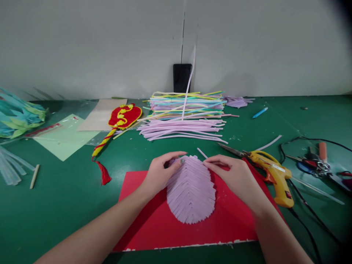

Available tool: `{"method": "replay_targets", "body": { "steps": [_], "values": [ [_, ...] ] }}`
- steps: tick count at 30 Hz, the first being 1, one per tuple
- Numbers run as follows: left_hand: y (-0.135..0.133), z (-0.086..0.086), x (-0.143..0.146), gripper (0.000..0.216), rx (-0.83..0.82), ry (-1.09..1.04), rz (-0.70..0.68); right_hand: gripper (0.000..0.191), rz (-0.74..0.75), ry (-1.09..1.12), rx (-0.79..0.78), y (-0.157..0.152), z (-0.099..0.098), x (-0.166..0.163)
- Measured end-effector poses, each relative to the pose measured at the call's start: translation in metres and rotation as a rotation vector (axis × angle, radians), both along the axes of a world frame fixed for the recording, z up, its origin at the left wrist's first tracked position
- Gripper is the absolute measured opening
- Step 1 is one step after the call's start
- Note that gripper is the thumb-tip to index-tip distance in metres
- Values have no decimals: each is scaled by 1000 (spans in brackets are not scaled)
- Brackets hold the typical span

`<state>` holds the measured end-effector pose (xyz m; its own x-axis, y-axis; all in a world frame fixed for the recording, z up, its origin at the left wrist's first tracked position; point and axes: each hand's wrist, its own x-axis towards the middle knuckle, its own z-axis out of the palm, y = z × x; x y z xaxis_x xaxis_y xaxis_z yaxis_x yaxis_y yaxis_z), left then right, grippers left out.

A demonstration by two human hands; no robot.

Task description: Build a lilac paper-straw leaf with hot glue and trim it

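Note:
A lilac leaf-shaped piece (191,194), built from slanting rows of short fuzzy strips that meet along a middle line, lies over a red board (143,231). My left hand (162,168) is at its upper left edge, thumb on the strips and forefinger stretched above. The other left fingers are partly hidden. At the upper right edge, my right hand (231,170) pinches a short lilac pipe cleaner piece (202,153), whose free end points up and left. Behind the hands lies a bundle of lilac pipe cleaners (184,130).
On the right are a yellow glue gun (275,176) with its cord, scissors (231,149) and keys (320,165). A phone (182,77) leans on the wall behind multicoloured pipe cleaners (189,104). Leftward lie a red and yellow fan (123,116) and glue sticks (9,170).

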<state>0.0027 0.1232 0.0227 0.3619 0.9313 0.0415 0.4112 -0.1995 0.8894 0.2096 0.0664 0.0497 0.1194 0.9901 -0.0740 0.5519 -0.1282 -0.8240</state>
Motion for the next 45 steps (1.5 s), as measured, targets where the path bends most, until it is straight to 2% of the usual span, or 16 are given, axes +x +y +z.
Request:
{"method": "replay_targets", "body": {
  "steps": [32,38,45],
  "values": [
    [1,-1,0,23,14,26,0,18,6,-36,6,-1,-2,2],
    [-5,-4,1,21,82,100,-15,17,-30,-35,34,0,2,3],
    [-7,-3,3,16,215,232,-57,14,-44,12,102,3,-7,2]
  ]
}}
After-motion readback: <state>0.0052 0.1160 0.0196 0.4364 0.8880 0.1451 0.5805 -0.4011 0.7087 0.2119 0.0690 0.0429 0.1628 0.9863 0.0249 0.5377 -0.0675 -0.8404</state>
